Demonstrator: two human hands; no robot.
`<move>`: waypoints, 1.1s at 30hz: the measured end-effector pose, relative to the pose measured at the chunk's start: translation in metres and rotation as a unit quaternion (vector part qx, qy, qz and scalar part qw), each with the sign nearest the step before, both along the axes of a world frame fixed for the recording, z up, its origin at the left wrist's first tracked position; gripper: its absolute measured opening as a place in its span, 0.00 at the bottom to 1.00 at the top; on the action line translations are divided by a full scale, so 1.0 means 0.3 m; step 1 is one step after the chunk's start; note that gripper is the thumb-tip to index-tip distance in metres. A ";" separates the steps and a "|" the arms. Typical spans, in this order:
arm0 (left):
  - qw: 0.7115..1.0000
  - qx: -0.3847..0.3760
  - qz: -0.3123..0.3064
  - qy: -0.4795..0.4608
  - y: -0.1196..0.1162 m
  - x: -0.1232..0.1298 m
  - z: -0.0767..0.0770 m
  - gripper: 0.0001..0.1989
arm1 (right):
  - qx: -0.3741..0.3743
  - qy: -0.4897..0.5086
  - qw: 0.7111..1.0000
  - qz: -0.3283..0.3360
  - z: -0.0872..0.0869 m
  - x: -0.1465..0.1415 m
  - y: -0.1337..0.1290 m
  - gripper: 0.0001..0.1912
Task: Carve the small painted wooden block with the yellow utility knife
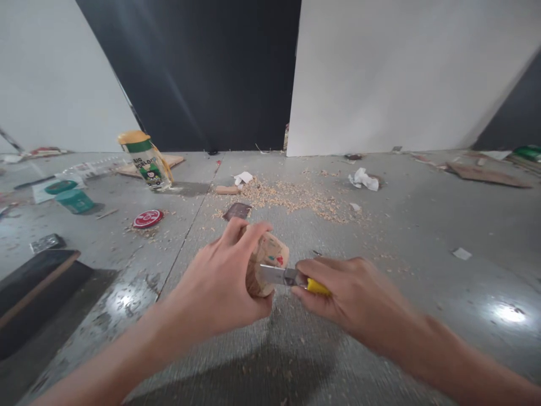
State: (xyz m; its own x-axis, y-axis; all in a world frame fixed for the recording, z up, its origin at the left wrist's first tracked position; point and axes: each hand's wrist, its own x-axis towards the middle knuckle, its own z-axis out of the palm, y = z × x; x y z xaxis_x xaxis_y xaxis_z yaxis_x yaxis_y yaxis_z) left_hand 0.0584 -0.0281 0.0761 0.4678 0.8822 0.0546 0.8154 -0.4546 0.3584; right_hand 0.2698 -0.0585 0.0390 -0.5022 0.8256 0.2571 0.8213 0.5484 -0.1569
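My left hand [228, 270] wraps round a pale wooden piece [274, 248], rounded at the side facing right and marked with small red and blue-green spots. Part of the piece is hidden behind my fingers. In my right hand [333, 287] is a yellow box cutter [318, 287], gripped close to its metal front. The cutter's blade [270, 274] points left and lies across the near face of the wood; whether it bites in cannot be made out. Behind my hands, pale wood shavings [291, 197] are scattered on the grey floor, beside a small brown square [237, 211].
A yellow-lidded bottle [147, 160] stands at the back left, near a teal cup [75, 201] and a red round lid [147, 219]. A black block with a brown stripe [38, 293] lies at the left edge. Crumpled tissue [364, 179] is at the back right, before white and dark panels.
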 end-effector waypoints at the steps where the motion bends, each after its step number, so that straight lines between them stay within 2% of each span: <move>1: 1.000 -0.006 -0.006 -0.008 0.000 -0.003 0.001 0.33 | 0.012 -0.001 1.000 0.006 0.001 0.003 0.003 0.17; 4: 0.999 -0.002 -0.036 -0.035 -0.002 -0.018 -0.010 0.34 | 0.028 0.014 1.000 -0.005 0.010 0.040 0.027 0.18; 8: 0.998 0.013 -0.044 -0.047 -0.008 -0.030 -0.027 0.37 | 0.024 0.057 0.992 -0.111 0.028 0.121 0.077 0.20; 10: 0.998 0.009 -0.032 -0.057 -0.004 -0.029 -0.027 0.37 | 0.018 0.070 0.990 -0.122 0.036 0.136 0.082 0.21; 15: 0.994 -0.046 -0.029 -0.097 0.020 -0.025 -0.028 0.38 | -0.035 0.084 0.995 -0.036 0.039 0.063 0.019 0.19; 17: 0.991 -0.068 -0.038 -0.113 0.025 -0.025 -0.038 0.38 | -0.032 0.066 0.997 -0.013 0.032 0.028 -0.006 0.18; 22: 0.988 -0.051 -0.045 -0.138 0.022 -0.018 -0.063 0.37 | 0.012 0.026 1.000 -0.003 0.011 -0.004 -0.021 0.20; 27: 0.992 -0.034 -0.028 -0.122 0.017 -0.013 -0.055 0.36 | 0.043 0.013 0.999 0.001 0.012 0.005 -0.010 0.19; 30: 0.993 -0.051 -0.034 -0.103 0.010 -0.021 -0.046 0.36 | 0.027 0.025 0.999 -0.033 0.019 0.057 0.027 0.18; 33: 0.993 -0.061 -0.037 -0.092 0.002 -0.030 -0.037 0.37 | 0.040 0.057 0.990 -0.123 0.028 0.126 0.074 0.20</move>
State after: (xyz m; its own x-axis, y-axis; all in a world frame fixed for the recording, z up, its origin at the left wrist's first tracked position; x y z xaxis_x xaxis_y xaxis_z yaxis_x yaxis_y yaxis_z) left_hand 0.0494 -0.0275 0.0651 0.5235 0.8511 0.0393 0.6971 -0.4544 0.5547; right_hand 0.3074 -0.0364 0.0473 -0.2521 0.8943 0.3697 0.9111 0.3481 -0.2207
